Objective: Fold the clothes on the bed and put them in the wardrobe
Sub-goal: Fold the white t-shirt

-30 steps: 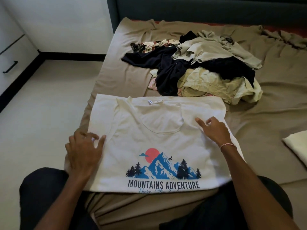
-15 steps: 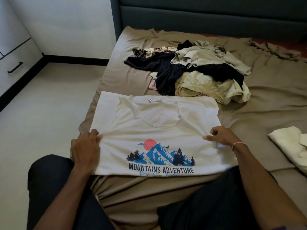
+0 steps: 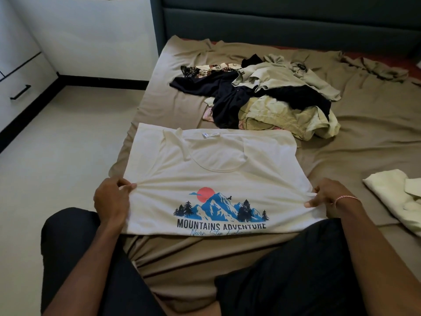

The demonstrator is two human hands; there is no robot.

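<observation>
The T-shirt (image 3: 216,169) is thin, matt cream cloth with a flat printed picture; the bed sheet (image 3: 364,137) under it is smooth tan cloth, softly creased. The headboard (image 3: 284,23) looks padded in dark matt fabric, and the floor (image 3: 57,144) is pale, smooth and dull.

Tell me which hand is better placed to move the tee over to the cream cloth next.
Right, probably. The right hand pinches the white tee at the edge nearest the cream cloth; the left hand pinches the opposite edge.
</observation>
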